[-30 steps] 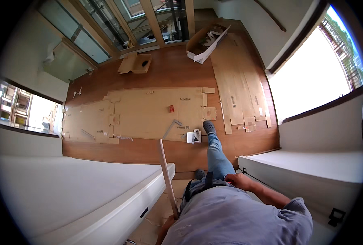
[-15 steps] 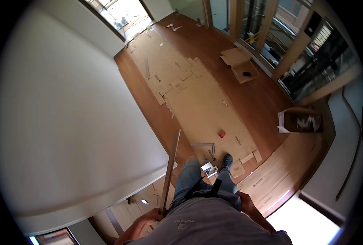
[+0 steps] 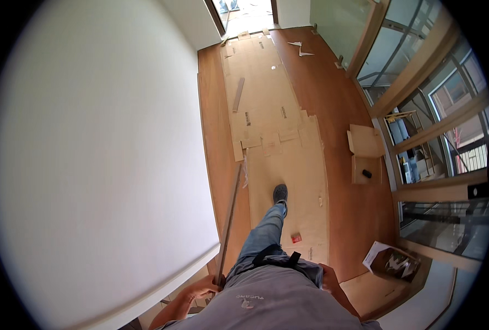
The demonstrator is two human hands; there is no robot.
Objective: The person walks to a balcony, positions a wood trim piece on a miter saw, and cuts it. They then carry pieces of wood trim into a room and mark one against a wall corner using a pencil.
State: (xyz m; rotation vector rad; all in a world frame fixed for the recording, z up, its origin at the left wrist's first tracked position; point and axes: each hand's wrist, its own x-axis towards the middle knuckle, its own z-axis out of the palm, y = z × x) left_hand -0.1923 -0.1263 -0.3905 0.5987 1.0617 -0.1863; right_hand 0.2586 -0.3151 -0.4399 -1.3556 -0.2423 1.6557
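Observation:
A long, narrow brown strip [image 3: 230,220], seemingly wood or trim, rises at a slant from my left hand [image 3: 206,287], which is closed round its lower end. The strip's far tip leans forward over the floor, beside the white wall. At my right hip is my right hand [image 3: 329,279], partly behind my shirt; its fingers are hidden. One leg of mine steps forward, with a dark shoe [image 3: 280,193] on the cardboard sheeting [image 3: 288,165].
Left of me stands a white wall [image 3: 112,154]. A small red box [image 3: 296,238] and another brown strip [image 3: 238,94] lie on the cardboard. Along the right are an opened carton [image 3: 366,141], a box of scraps [image 3: 395,263] and wood-framed glass panels [image 3: 387,82]. A doorway [image 3: 247,16] opens ahead.
I have stepped forward and the view has turned left, so the doorway now sits more straight ahead. The strip stays in my left hand. The white item by my feet is out of sight.

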